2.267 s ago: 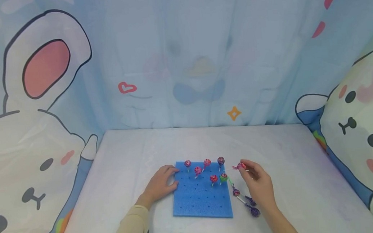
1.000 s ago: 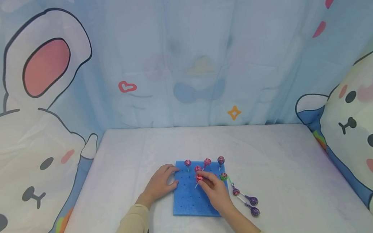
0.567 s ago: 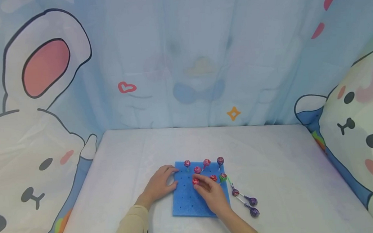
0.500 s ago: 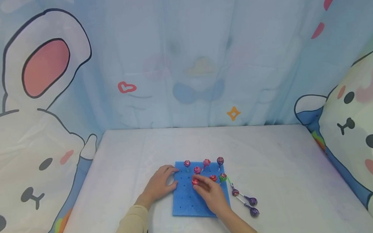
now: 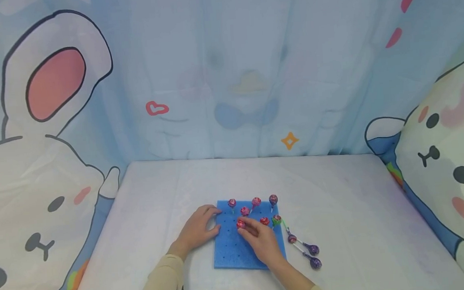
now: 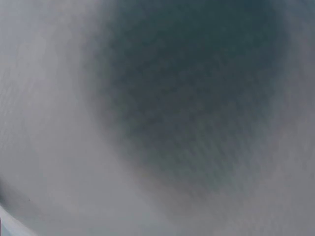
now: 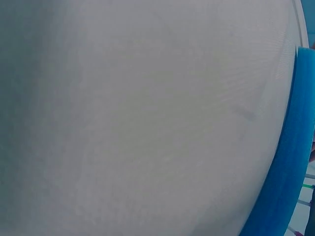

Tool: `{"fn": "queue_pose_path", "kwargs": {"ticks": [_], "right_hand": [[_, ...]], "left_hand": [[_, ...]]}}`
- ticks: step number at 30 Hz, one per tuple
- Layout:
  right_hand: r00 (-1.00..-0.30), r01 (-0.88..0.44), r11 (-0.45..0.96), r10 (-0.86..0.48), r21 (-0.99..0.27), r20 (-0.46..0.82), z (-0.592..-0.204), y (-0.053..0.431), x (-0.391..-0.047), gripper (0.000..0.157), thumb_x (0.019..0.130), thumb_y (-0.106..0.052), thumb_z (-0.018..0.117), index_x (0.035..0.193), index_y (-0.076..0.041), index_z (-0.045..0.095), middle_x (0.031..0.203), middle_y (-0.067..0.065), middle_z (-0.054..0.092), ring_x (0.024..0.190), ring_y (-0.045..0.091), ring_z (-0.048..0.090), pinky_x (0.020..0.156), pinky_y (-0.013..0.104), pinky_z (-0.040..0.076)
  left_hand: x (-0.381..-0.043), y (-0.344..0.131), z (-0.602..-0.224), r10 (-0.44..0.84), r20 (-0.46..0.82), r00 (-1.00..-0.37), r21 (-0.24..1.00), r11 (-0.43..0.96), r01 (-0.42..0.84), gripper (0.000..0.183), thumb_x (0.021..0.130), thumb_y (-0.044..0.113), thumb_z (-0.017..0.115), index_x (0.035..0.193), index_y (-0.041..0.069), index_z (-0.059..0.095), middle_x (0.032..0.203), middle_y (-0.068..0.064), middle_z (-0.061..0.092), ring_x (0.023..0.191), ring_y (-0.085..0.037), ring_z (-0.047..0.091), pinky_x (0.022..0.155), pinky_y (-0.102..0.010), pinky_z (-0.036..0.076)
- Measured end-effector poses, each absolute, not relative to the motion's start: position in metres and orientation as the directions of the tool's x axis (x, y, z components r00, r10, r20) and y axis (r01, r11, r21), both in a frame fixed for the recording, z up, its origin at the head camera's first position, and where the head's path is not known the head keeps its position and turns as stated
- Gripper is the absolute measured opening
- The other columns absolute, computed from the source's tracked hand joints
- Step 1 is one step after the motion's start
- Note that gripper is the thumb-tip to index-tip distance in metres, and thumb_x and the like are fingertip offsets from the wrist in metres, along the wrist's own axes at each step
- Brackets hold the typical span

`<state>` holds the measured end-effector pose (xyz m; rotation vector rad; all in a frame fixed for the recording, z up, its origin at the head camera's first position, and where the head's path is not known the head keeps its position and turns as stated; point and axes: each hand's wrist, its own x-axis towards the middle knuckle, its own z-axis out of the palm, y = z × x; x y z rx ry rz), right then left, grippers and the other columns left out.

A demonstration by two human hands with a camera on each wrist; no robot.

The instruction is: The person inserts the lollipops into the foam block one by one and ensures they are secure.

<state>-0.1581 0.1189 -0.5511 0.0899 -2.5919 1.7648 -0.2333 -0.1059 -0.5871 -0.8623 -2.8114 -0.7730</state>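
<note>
Right fingers [image 5: 250,222] bent, pinching lollipop [image 5: 240,224], left hand [image 5: 197,227] against board [image 5: 232,249]

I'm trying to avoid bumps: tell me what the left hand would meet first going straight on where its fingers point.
The blue board: the left hand seems to touch its left edge. Past that, the lollipop near the board's far left corner looks next, though depth is unclear.

Dark-dotted blue board [image 5: 230,250], pink-red lollipop [image 5: 240,224]
</note>
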Motion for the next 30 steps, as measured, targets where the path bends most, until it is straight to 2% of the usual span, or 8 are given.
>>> {"fn": "queue_pose_path", "kwargs": {"ticks": [22,30], "right_hand": [[-0.997,-0.074,0.351,-0.045,-0.933,0.063,-0.553,0.12,-0.158,0.036,0.091,-0.022,0.07,0.125,-0.013,0.065,0.121,0.007,0.067,0.112,0.023,0.064,0.089,0.028,0.053],[-0.997,-0.069,0.318,-0.053,-0.946,0.055,-0.5499,0.1204,-0.1562,0.037,0.089,-0.017,0.071,0.126,-0.012,0.064,0.125,0.007,0.065,0.114,0.024,0.063,0.091,0.027,0.052]], "left_hand": [[-0.2354,-0.1058,-0.5892,0.492,0.232,-0.839,0.445,0.713,0.541,0.044,0.089,0.037,0.065,0.128,0.019,0.059,0.13,-0.001,0.057,0.127,-0.018,0.049,0.109,-0.036,0.039],[-0.2346,-0.1063,-0.5897,0.492,0.226,-0.841,0.442,0.717,0.539,0.043,0.089,0.038,0.064,0.129,0.02,0.059,0.13,-0.001,0.057,0.127,-0.018,0.049,0.109,-0.036,0.039]]}}
